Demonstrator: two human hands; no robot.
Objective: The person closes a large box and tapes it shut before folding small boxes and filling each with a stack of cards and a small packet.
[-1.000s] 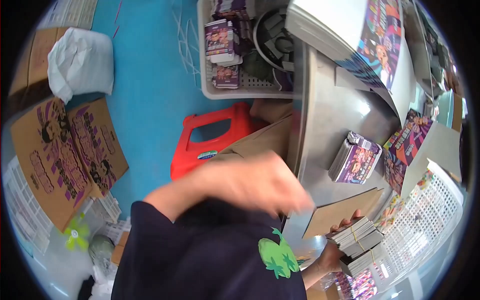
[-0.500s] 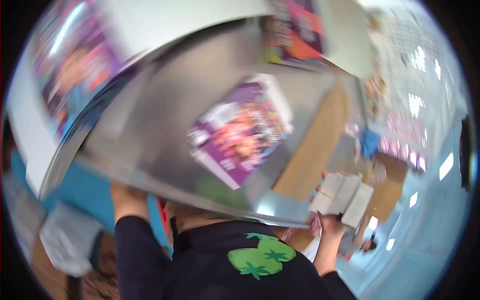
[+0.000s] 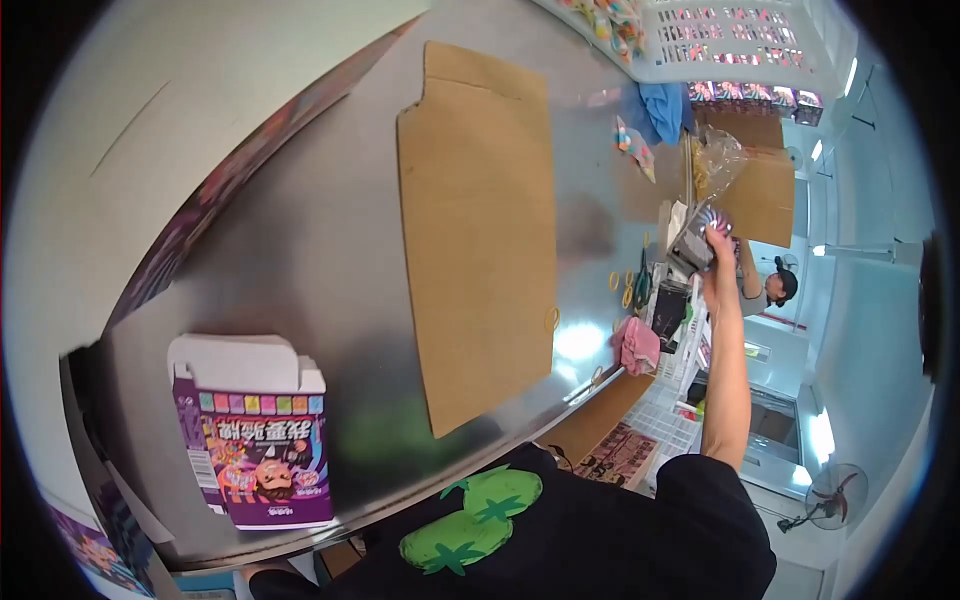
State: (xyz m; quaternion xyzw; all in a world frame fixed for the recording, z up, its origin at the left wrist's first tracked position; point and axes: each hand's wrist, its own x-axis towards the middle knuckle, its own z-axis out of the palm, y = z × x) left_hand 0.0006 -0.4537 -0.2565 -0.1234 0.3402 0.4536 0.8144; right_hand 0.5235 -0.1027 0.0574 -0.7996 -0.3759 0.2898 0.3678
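Observation:
My right hand (image 3: 718, 242) is stretched out over the far right part of the table, its fingers closed round a small stack of cards (image 3: 692, 246). The stack shows greyish sides and a purple-and-white striped face near my fingers. My left hand is out of sight; only its dark sleeve (image 3: 275, 582) shows at the bottom edge, below the table rim. Near that side a purple printed carton (image 3: 265, 450) lies on the metal table (image 3: 350, 290), its white end flap open. A flat brown cardboard sheet (image 3: 480, 250) lies in the middle.
Yellow-handled scissors (image 3: 628, 290), a pink cloth (image 3: 638, 346) and a blue cloth (image 3: 664, 110) lie toward the right. Beyond them are an open cardboard box (image 3: 765, 190) with plastic film and a white basket (image 3: 730, 40). Another person (image 3: 780, 283) is at the far right.
My view has swung toward the right side of the table. My right arm now reaches farther out with the stack. My left forearm has dropped almost out of view.

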